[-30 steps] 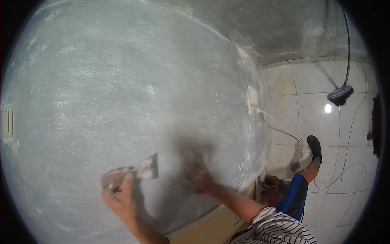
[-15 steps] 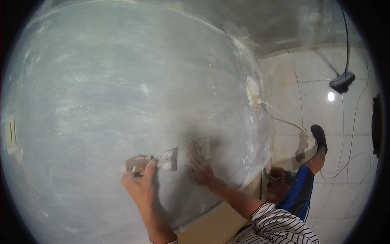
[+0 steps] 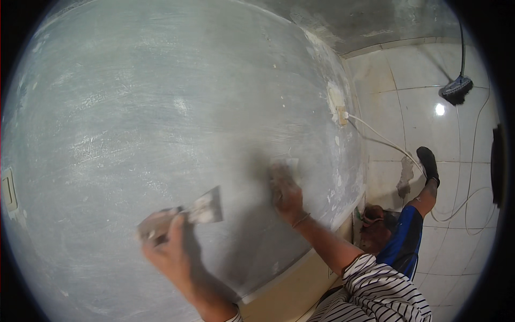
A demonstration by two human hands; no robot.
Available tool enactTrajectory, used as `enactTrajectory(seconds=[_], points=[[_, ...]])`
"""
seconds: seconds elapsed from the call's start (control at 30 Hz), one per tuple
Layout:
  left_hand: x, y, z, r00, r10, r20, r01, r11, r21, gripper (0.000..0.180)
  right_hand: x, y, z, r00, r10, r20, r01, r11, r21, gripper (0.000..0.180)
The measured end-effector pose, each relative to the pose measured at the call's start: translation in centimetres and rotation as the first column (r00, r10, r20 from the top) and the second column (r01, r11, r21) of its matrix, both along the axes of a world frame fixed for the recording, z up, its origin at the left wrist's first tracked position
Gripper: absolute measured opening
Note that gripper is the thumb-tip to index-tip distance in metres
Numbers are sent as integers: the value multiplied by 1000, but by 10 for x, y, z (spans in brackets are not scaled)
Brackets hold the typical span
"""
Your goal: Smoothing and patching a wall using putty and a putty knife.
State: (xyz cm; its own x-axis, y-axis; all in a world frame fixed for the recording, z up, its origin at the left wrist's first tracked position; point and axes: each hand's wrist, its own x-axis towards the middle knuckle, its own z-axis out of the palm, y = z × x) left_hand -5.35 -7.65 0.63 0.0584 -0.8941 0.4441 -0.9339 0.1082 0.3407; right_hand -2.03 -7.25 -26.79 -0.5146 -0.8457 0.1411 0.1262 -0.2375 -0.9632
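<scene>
In my left hand (image 3: 169, 252), the fingers are closed round the handle of a putty knife (image 3: 205, 208). Its flat blade points right and carries pale smears. My right hand (image 3: 285, 188) is against the grey wall (image 3: 134, 123), to the right of the blade and a little higher, smeared by motion. A pale, flat, squarish piece (image 3: 292, 165) shows at its fingers. Blur hides what kind of piece it is. Patchy whitish streaks cover the wall round both hands.
A socket (image 3: 342, 115) with a white cable (image 3: 378, 133) sits at the wall's right side. A switch plate (image 3: 9, 189) is at far left. A broom head (image 3: 456, 90) stands on the tiled floor (image 3: 424, 123). A brown object (image 3: 374, 231) lies by my leg.
My right hand has moved up and to the right across the wall with the pale piece. The left hand with the putty knife has shifted left and slightly down in view.
</scene>
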Motion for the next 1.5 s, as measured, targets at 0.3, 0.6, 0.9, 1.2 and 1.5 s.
enactTrajectory(seconds=[0.3,0.6,0.9,1.2,1.5], points=[[10,15,36,983,-15,181,39,990,-133,26,-2,-7,40,990,12,-142,-39,981,-190,34],[-2,8,52,975,-65,212,62,998,21,26,10,15,23,989,-5,-147,-28,975,-222,32],[-2,-1,26,932,3,363,-14,1000,27,23,-5,-1,103,998,-57,-15,53,978,-203,32],[-3,3,24,960,18,281,-27,999,26,22,-7,0,117,987,-138,-86,111,958,-263,37],[2,11,22,952,24,305,-38,998,40,26,32,30,74,1000,6,0,-6,955,-295,34]])
